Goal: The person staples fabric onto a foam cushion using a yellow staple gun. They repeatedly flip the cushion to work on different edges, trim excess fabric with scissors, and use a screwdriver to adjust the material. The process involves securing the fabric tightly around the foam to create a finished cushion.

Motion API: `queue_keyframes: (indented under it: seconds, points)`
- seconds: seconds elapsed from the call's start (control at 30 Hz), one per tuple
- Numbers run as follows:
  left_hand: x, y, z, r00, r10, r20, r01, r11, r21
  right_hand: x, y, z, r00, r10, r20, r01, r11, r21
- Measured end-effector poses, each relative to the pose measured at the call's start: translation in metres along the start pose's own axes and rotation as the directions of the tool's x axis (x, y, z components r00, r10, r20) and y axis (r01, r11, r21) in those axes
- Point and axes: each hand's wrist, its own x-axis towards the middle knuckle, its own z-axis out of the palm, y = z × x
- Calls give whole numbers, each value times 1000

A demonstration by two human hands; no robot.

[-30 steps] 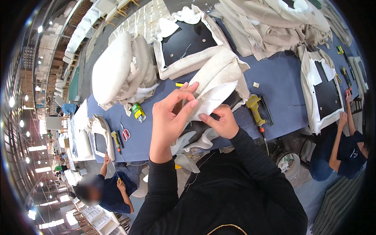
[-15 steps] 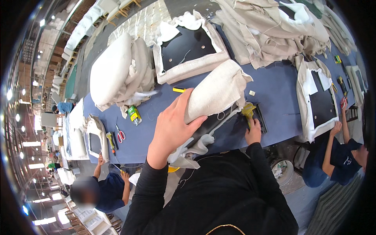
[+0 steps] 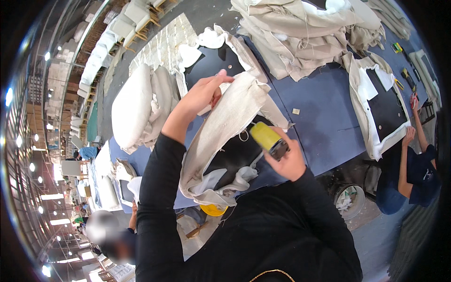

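Beige cushion (image 3: 221, 120) beside half-curled left hand (image 3: 201, 96), right hand (image 3: 291, 157) around yellow tool (image 3: 265, 135)

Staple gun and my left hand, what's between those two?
In the head view, mainly beige fabric lies between the left hand and the staple gun. Part of the black panel shows beside it.

A beige cloth-covered seat cushion (image 3: 221, 123) is tilted, its long padded side running from seven o'clock to one. Its black underside (image 3: 229, 157) shows toward four, loose pale cloth (image 3: 243, 178) bunched at five. A yellow staple gun (image 3: 265, 136), dark-ended, is at three o'clock.
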Motion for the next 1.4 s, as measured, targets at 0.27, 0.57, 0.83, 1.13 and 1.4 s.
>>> queue_keyframes:
  seconds: [0.27, 0.57, 0.83, 1.13, 1.4]
  points:
    - [4, 2, 18, 974, -164, -154, 188, 970, 156, 16, -15, 21, 992, 96, 81, -90, 993, -73]
    - [-24, 20, 51, 884, 465, -38, -332, 684, 649, 30, -19, -8, 997, 36, -65, -29, 995, 95]
    - [-26, 30, 65, 893, 450, -30, -284, 612, 738, 58, -52, -37, 974, -157, -161, 183, 969, 165]
    - [-29, 37, 69, 910, 413, -33, -261, 635, 727, 72, -43, -34, 971, -196, -134, 209, 974, 85]
    - [-12, 16, 38, 870, 491, 50, -444, 734, 513, 74, -37, -34, 986, -135, -94, 141, 988, 68]
